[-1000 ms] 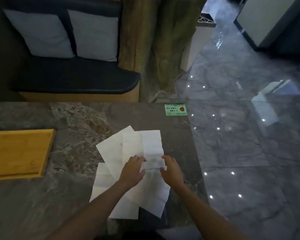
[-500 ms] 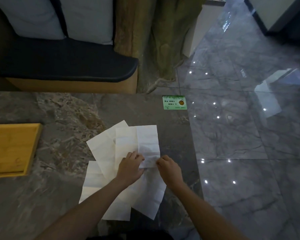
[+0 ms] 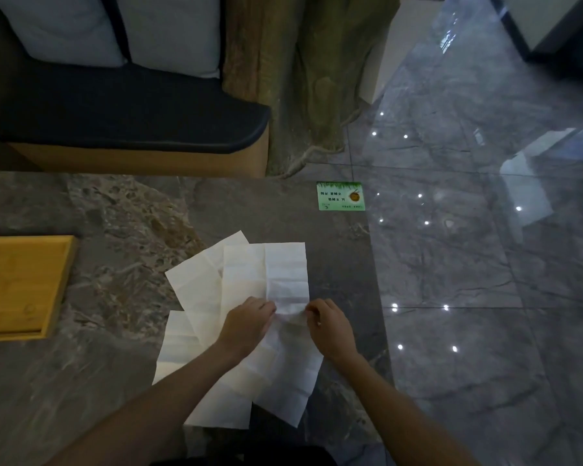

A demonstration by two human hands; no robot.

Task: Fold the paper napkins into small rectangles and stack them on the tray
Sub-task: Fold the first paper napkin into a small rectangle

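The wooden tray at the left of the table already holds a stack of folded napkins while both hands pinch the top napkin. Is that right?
Not quite. The head view shows the wooden tray bare, no napkins on it. The rest stands: the left hand and right hand pinch the top napkin of the unfolded pile.

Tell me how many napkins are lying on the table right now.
4, possibly more hidden in the overlap: top napkin pinched by the left hand and right hand, one beneath it, one fanned left, one nearest.
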